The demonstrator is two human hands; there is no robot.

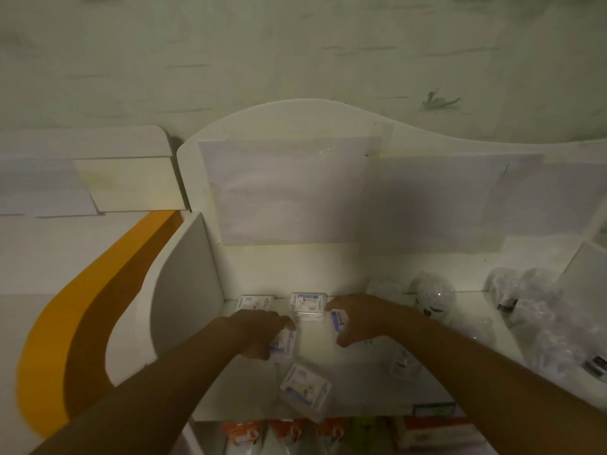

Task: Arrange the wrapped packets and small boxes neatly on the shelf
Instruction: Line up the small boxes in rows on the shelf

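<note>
On the white top shelf [358, 382] my left hand [262, 333] grips a small white packet [285, 343] with blue and red print. To its right, my right hand [356, 318] holds another such packet [339, 319] between fingers and thumb. Two more small white boxes stand against the back of the shelf, one at the left [254, 303] and one in the middle [308, 307]. A further packet [305, 390] lies tilted near the shelf's front edge. Clear-wrapped packets [433, 297] sit to the right.
A white curved side panel [187, 284] closes the shelf on the left, with an orange band [82, 310] beyond it. More clear-wrapped bundles [538, 316] crowd the right end. Orange and red packs [289, 435] stand on the lower shelf. A white backboard [328, 192] rises behind.
</note>
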